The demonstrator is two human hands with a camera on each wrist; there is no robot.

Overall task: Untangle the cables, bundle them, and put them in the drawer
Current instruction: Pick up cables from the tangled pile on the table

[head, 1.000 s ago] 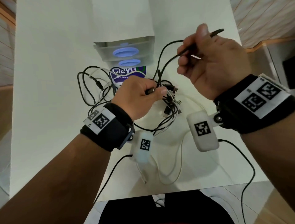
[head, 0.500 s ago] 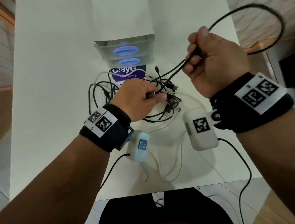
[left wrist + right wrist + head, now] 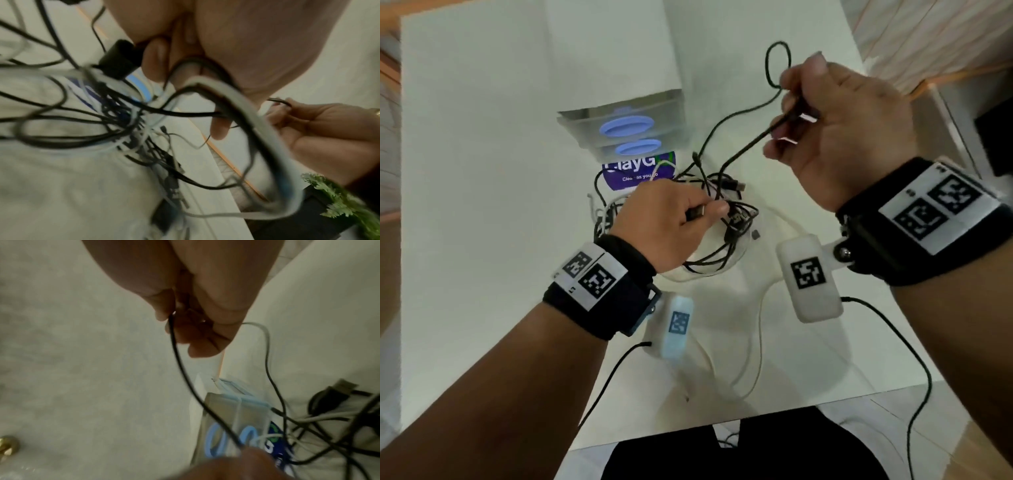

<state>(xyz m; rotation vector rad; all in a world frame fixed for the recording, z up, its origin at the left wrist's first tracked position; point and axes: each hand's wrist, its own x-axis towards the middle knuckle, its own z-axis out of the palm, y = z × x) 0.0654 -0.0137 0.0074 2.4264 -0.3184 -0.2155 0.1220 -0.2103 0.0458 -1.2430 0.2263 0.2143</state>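
Head view shows the right hand (image 3: 839, 137) raised above the white tabletop (image 3: 465, 171), its fingers curled closed around a thin black cable (image 3: 736, 157). This cable passes through the grip: one part goes down and to the left into the tangled pile of black and white cables (image 3: 722, 219), and the other part makes a small loop above the fingers before it also falls toward the pile. The left hand (image 3: 667, 222) is low, on the pile itself, and it pinches a black plug (image 3: 695, 213) between thumb and fingers. The pile lies on the tabletop under and just beside this hand, well below the right hand. Just behind the pile stands a small translucent plastic drawer unit with blue oval handles (image 3: 626, 126); its drawers look closed. A purple printed label (image 3: 640, 171) lies in front of the unit, partly under the cables. Left wrist view is blurred, but it shows the plug (image 3: 119, 61) at the fingertips.
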